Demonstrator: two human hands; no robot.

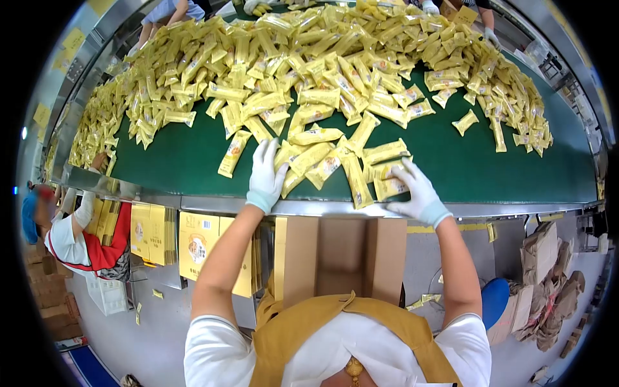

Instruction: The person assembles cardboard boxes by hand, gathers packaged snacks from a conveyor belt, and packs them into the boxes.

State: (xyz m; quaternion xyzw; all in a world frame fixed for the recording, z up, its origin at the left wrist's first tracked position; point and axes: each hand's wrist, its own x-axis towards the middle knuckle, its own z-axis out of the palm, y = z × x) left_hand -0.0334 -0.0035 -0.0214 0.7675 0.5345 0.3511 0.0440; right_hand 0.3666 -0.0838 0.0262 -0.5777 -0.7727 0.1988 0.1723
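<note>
Many yellow snack packets (316,97) lie heaped on a green conveyor belt (213,174). My left hand (265,177), in a white glove, rests at the belt's near side with its fingers apart, beside a loose group of packets (308,158). Opposite it, my gloved right hand (419,193) has its thumb and fingers spread around the end of a packet (389,187), touching it without a visible grip. Between the two hands several packets lie at different angles. Below the belt's edge stands an open cardboard box (345,251), its inside shadowed.
A metal rail (322,207) edges the belt. Flattened yellow cartons (200,242) stand at the left. A co-worker in a blue cap (30,216) works farther left, and others' gloved hands show across the belt. Brown sacks (548,290) and a blue stool (494,303) are at right.
</note>
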